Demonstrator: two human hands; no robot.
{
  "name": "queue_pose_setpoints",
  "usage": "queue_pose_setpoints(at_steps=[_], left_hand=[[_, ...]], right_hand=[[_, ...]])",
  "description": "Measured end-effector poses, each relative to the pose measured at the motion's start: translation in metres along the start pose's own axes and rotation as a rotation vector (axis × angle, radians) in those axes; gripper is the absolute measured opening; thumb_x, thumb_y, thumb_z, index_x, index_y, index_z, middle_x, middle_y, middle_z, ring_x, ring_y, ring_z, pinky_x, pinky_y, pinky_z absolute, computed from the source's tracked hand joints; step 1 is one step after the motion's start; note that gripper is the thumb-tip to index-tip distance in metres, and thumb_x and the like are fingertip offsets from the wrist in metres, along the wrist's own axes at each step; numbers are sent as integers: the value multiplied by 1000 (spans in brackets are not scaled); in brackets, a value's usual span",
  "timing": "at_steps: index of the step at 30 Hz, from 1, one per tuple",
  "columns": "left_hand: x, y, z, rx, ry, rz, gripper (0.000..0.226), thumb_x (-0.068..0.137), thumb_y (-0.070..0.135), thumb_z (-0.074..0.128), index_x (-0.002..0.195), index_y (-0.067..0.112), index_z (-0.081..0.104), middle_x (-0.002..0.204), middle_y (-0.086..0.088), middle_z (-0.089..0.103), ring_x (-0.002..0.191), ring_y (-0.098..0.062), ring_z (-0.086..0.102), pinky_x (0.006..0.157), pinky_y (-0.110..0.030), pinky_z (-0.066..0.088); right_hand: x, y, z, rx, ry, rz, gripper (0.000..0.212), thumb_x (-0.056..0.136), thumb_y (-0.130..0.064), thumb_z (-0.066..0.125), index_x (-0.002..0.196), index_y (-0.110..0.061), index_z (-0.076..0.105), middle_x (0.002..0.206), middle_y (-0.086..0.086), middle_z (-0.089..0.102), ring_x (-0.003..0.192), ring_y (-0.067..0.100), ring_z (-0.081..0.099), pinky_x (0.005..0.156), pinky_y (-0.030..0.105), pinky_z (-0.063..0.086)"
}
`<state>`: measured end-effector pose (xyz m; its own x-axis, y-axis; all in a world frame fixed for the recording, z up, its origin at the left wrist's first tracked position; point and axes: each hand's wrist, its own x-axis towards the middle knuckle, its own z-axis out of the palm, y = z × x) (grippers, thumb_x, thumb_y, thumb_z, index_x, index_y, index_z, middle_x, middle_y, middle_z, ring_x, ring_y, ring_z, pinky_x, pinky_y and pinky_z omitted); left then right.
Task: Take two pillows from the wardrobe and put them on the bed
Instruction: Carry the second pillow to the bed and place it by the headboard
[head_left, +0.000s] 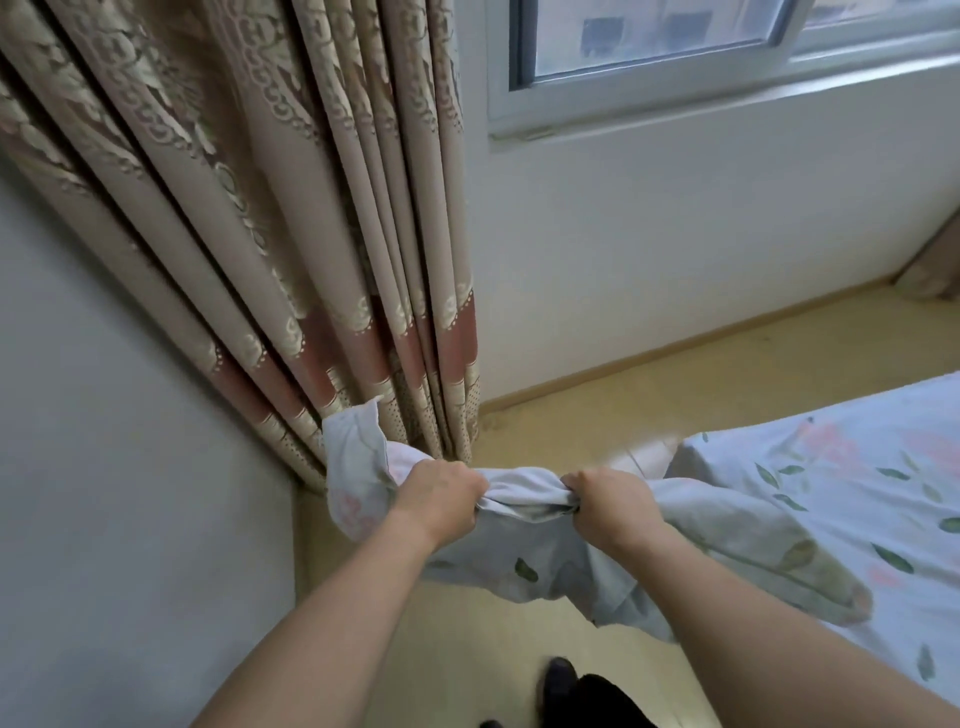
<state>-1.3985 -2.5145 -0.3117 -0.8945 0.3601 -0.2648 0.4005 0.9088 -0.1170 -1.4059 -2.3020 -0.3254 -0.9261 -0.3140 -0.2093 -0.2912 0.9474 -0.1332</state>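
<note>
Both hands are clenched on the same bunched edge of pale floral fabric, knuckles up: the left hand (441, 496) has its fingers curled tight round a gathered fold, and the right hand (613, 501) does the same just beside it, with a short twisted rope of cloth stretched between the two fists. So each grip is clamped on the pillow (550, 561), or at least on its loose cover; how full it is I cannot tell, since the cloth looks slack and crumpled. It hangs below and beyond the fists. One corner flaps up and out past the left hand, in front of the foot of the curtain (249, 208), while the larger part sags down under the wrists and trails off to the right, where its far end rests on the near corner of the bed (857, 493). The bed's sheet carries the same print of pink flowers and green leaves on pale blue, so the two blend where they meet. Under the hanging middle of the pillow is the yellowish floor (649, 389), and down at the bottom edge a dark shoe (558, 680) shows between the forearms. The curtain, beige with a patterned reddish band low down, falls in heavy folds in the corner between a plain grey wall on the left and the white wall under the window (675, 47).
</note>
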Motion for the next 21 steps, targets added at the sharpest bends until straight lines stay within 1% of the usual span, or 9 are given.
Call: queue_pose_setpoints(at_steps=[4, 7, 9, 11, 13, 16, 18, 20, 21], left_hand=[[70, -29, -12, -4, -16, 18, 15, 81, 13, 48, 86, 18, 62, 95, -11, 68, 90, -35, 64, 62, -33, 36], [130, -42, -19, -10, -37, 47, 14, 82, 13, 48, 85, 17, 61, 95, -11, 68, 90, -34, 63, 61, -32, 35], [169, -47, -25, -4, -41, 84, 14, 83, 14, 49, 85, 17, 62, 95, -11, 68, 89, -34, 64, 61, -32, 34], [207, -51, -33, 2, -45, 122, 12, 82, 13, 49, 83, 18, 60, 94, -11, 67, 88, -34, 64, 62, -32, 34], [243, -54, -43, 0, -39, 158, 11, 82, 13, 49, 80, 20, 57, 93, -11, 67, 86, -34, 64, 62, -32, 35], [301, -53, -59, 0, -34, 229, 11, 81, 13, 49, 77, 20, 57, 90, -11, 68, 81, -33, 64, 62, -32, 38], [338, -51, -69, 6, -37, 285, 12, 80, 12, 49, 73, 21, 52, 88, -11, 67, 79, -33, 64, 61, -31, 38], [374, -48, -79, 25, -40, 347, 13, 79, 11, 49, 72, 21, 50, 87, -10, 67, 77, -33, 63, 59, -31, 38], [395, -46, -84, 29, -40, 385, 12, 79, 11, 50, 72, 21, 52, 87, -10, 67, 78, -33, 63, 59, -31, 38]], right_hand=[[63, 20, -12, 13, -14, 46, 17, 72, -6, 47, 69, -23, 45, 58, -4, 39, 67, 27, 48, 55, 26, 32], [115, 46, -19, 37, -43, 90, 17, 73, -7, 47, 71, -24, 48, 71, 4, 55, 80, 31, 62, 56, 26, 33], [143, 67, -24, 60, -59, 130, 15, 72, -8, 46, 68, -22, 47, 72, 4, 56, 82, 31, 64, 57, 27, 34], [167, 87, -29, 98, -65, 192, 17, 71, -8, 46, 59, -19, 40, 63, 0, 48, 75, 31, 60, 57, 27, 35], [188, 105, -38, 125, -56, 238, 19, 71, -9, 46, 57, -19, 37, 58, -3, 41, 70, 30, 55, 57, 27, 36], [214, 135, -51, 163, -44, 330, 15, 73, -8, 46, 64, -20, 46, 65, -1, 50, 72, 29, 58, 58, 28, 36], [228, 154, -59, 170, -22, 398, 15, 74, -8, 46, 65, -20, 46, 73, 4, 57, 70, 28, 53, 58, 28, 35], [242, 171, -64, 171, -18, 474, 19, 75, -7, 45, 60, -19, 41, 69, 1, 54, 68, 27, 48, 57, 28, 33], [249, 181, -67, 180, -13, 521, 21, 75, -7, 44, 58, -19, 38, 64, -2, 48, 68, 27, 47, 56, 28, 32]])
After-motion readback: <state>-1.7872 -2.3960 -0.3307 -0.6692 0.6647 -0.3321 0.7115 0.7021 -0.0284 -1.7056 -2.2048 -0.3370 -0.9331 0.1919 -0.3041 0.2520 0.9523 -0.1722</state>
